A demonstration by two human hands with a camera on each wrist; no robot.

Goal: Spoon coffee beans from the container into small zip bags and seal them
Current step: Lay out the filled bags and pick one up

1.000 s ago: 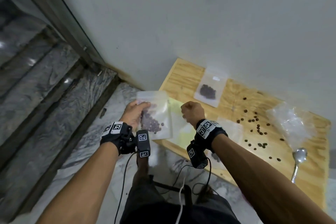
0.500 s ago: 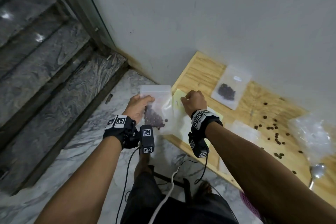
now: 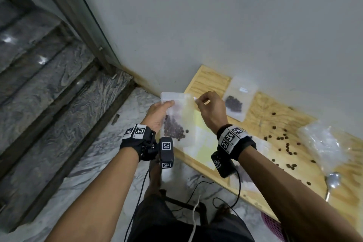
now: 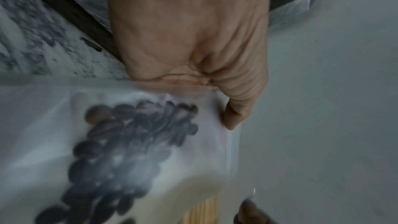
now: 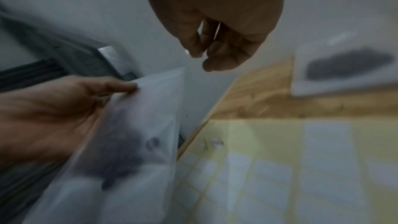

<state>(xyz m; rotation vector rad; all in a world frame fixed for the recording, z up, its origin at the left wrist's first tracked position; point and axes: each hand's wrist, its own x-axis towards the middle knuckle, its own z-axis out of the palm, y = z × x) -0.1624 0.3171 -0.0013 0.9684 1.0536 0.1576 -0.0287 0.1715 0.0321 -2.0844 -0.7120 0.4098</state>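
My left hand (image 3: 164,108) holds a clear zip bag (image 3: 183,104) upright off the table's left edge, thumb on the front and fingers behind. Dark coffee beans (image 3: 173,129) lie heaped in its lower part, and they show blurred in the left wrist view (image 4: 120,151). My right hand (image 3: 202,102) hovers at the bag's top right corner and pinches a small white label (image 3: 195,98) between thumb and fingertips. The right wrist view shows that pinch (image 5: 189,53) just above the bag (image 5: 150,108), apart from it. The bag's mouth is too blurred to read.
A wooden board (image 3: 206,82) lies against the wall. On it are a yellow label sheet (image 3: 202,135), a second filled bag (image 3: 238,102), several loose beans (image 3: 284,139), a crumpled clear plastic bag (image 3: 322,143) and a spoon (image 3: 333,180). Stone steps drop away at the left.
My right hand has risen from the yellow label sheet to the bag's top right corner with a small white label pinched in it. The left hand has kept holding the bag.
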